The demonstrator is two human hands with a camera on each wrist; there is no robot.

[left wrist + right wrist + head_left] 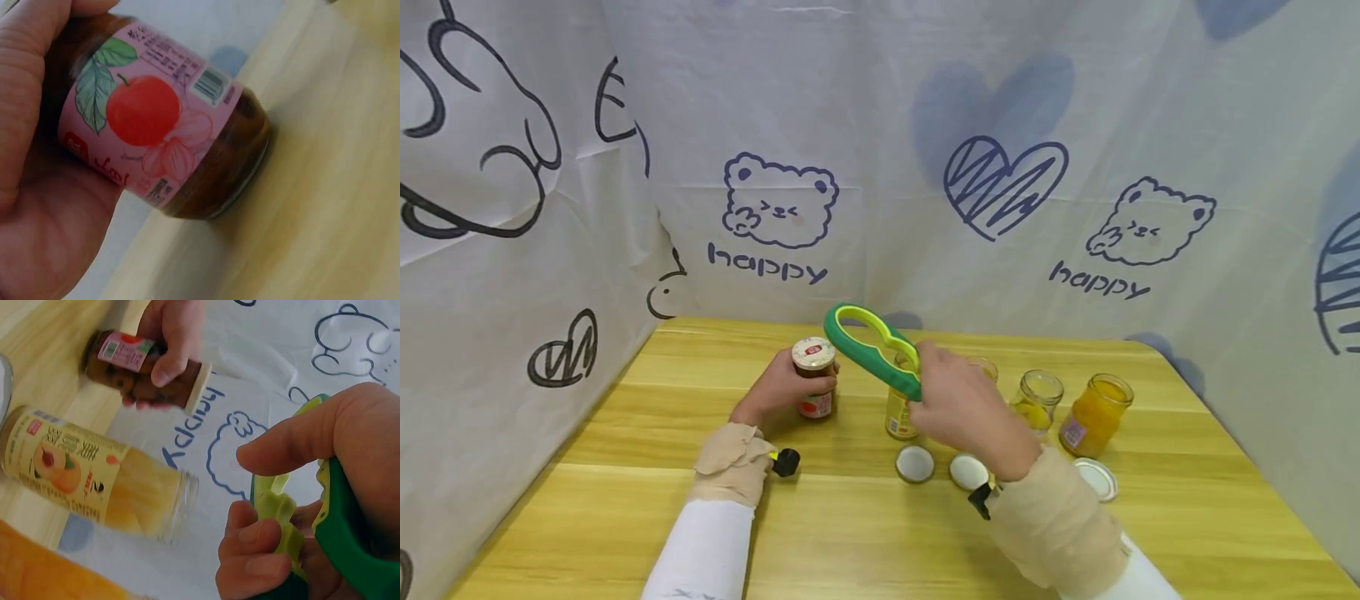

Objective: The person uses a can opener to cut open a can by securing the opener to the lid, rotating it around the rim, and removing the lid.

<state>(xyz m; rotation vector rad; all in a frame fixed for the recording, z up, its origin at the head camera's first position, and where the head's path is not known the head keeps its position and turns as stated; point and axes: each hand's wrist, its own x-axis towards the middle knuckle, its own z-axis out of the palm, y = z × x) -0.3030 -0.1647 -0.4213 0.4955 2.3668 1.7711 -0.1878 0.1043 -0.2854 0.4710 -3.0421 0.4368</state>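
My left hand grips a brown-filled glass jar around its upper half, its white lid still on. In the left wrist view the jar's pink label shows a red fruit and green leaves, and the base is close over the wood. Held by its handles in my right hand is a green jar opener with a toothed yellow-green lining; its loop points up and left, near the lid but apart from it. Behind the right hand stands a lidless jar of yellow fruit with a yellow label.
Lidless glass jars stand to the right, among them a partly hidden yellow one and an orange-filled one. In front of them lie loose lids and a white lid. A printed cloth hangs behind the wooden table.
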